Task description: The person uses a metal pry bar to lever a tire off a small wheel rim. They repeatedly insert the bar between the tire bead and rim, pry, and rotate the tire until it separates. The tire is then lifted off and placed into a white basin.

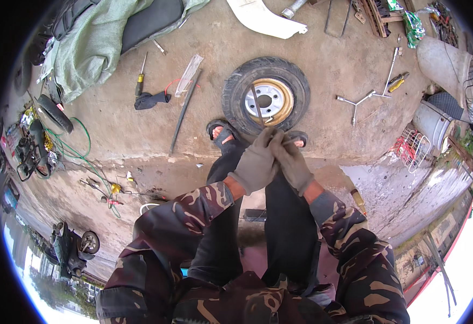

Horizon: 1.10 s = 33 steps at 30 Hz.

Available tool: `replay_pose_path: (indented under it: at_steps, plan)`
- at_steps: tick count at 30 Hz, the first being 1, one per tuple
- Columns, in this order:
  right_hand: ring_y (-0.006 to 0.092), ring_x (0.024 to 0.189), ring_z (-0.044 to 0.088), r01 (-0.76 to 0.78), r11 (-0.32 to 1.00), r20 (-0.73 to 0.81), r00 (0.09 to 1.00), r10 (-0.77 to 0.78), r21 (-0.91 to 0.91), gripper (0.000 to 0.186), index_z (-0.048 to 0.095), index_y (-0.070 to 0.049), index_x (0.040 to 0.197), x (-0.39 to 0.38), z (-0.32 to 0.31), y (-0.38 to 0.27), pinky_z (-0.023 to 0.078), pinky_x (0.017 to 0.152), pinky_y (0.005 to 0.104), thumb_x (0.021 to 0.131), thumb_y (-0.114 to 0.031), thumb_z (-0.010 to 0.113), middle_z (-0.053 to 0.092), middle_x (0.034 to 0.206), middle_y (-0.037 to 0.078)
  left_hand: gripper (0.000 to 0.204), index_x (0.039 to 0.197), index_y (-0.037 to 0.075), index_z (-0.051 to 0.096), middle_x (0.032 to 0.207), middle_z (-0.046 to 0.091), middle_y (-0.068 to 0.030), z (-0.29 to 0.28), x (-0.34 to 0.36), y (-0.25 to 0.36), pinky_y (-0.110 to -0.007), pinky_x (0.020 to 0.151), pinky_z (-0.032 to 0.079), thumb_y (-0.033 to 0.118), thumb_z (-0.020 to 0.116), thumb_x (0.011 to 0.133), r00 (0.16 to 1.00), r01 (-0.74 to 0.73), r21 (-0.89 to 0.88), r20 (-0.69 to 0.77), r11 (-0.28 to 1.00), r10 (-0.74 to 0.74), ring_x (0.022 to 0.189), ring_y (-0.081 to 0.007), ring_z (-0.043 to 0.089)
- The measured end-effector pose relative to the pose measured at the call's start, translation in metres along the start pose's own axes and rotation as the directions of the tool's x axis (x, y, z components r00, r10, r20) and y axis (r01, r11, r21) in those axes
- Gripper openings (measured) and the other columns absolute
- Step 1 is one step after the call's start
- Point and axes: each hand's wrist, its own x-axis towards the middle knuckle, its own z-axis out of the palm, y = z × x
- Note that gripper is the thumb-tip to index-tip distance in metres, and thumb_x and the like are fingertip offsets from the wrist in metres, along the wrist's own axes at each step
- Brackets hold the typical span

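If the grip eases, the slim, dark lever could skid off the smooth white-and-gold rim and jolt toward the sandalled feet. The black rubber tyre, a grooved ring, lies flat on rough concrete just ahead. The gloved left hand has its fingers curled closed around the lever's near end; the right hand touches it, its own hold unclear.

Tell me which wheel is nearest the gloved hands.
The gold-rimmed wheel, lying flat just beyond the left hand and right hand; the motorbike wheel is far off, lower left in the view.
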Motion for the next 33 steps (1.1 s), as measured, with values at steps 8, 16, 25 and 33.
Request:
replay_pose_path:
  at_steps: [8,16,25,33]
  plan:
    - [0.0182,0.109,0.073,-0.249,0.850,-0.073,0.946,0.316,0.465,0.040,0.065,-0.005,0.143,0.028,-0.031,0.025,0.063,0.096,0.0375,0.117,-0.032,0.050,0.073,0.125,0.010,0.064,0.146,0.005,0.061,0.146,0.061,-0.0232,-0.053,0.045,-0.052,-0.049,0.109,0.052,0.037,0.078,0.094,0.994,0.051,0.026,-0.095,0.998,-0.049,0.129,-0.0403,0.065]
    - [0.0162,0.103,0.073,-0.180,0.841,-0.015,0.976,0.218,0.510,0.043,0.056,-0.006,0.154,0.001,-0.102,0.084,0.064,0.087,0.0341,0.112,-0.006,0.054,0.074,0.121,0.009,0.102,0.164,0.006,0.037,0.151,0.052,-0.0337,-0.028,0.203,-0.145,-0.050,0.112,0.052,0.040,0.090,0.083,0.930,0.362,0.454,-0.116,0.814,-0.349,0.135,-0.0477,0.060]
    - [0.0167,0.092,0.071,-0.245,0.907,0.044,0.968,0.245,0.343,0.042,0.063,0.003,0.147,0.045,-0.156,0.143,0.060,0.085,0.0317,0.107,0.001,0.048,0.077,0.113,0.011,0.106,0.161,0.001,0.038,0.146,0.055,-0.0339,-0.040,0.230,-0.185,-0.045,0.113,0.052,0.033,0.095,0.077,0.938,0.247,0.459,0.107,0.853,-0.329,0.133,-0.0460,0.061]
    - [0.0118,0.085,0.061,-0.198,0.908,0.092,0.980,0.176,0.368,0.039,0.073,0.004,0.132,0.105,-0.159,0.153,0.052,0.076,0.0283,0.106,0.004,0.044,0.075,0.108,0.009,0.111,0.161,-0.002,0.036,0.147,0.051,-0.0341,-0.043,0.234,-0.175,-0.044,0.115,0.051,0.034,0.097,0.075,0.929,0.248,0.458,0.137,0.854,-0.344,0.133,-0.0446,0.060]
